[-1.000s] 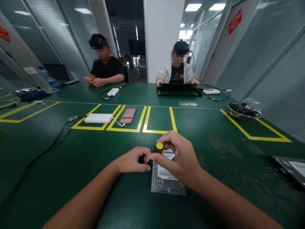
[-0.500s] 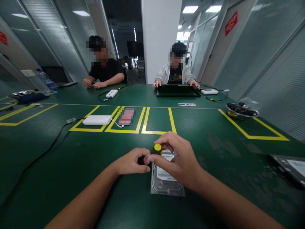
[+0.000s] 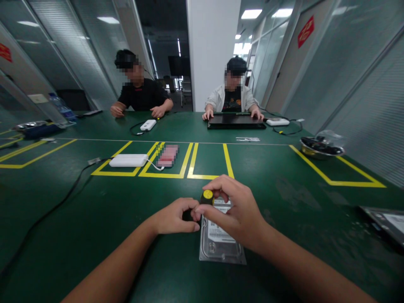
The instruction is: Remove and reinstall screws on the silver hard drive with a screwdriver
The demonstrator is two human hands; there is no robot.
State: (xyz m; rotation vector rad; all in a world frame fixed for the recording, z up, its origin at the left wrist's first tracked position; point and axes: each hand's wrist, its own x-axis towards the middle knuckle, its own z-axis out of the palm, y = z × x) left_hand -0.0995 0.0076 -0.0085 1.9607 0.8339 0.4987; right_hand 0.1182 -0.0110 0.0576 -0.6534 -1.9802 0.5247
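Observation:
A silver hard drive (image 3: pixel 222 251) with a white label lies flat on the green table (image 3: pixel 94 235) in front of me. Over its far end stands a black screwdriver handle with a yellow cap (image 3: pixel 207 195). My right hand (image 3: pixel 236 210) has thumb and fingers closed round this handle; the rest of the tool is hidden. My left hand (image 3: pixel 178 215) is at the drive's left edge, its fingers curled in close to the handle and the thumb low beside the drive. Whatever the left fingertips pinch, if anything, is hidden.
Beyond lie a white power bank (image 3: pixel 128 160) with a black cable, a pink phone (image 3: pixel 168 155) and yellow tape outlines. A metal bowl (image 3: pixel 320 151) and another drive (image 3: pixel 383 223) are at right. Two people sit opposite, one handling a black panel (image 3: pixel 236 121).
My hands and the handle have hardly moved. Across the table, the left person's hands have moved apart, and the other person's black panel is tilted lower.

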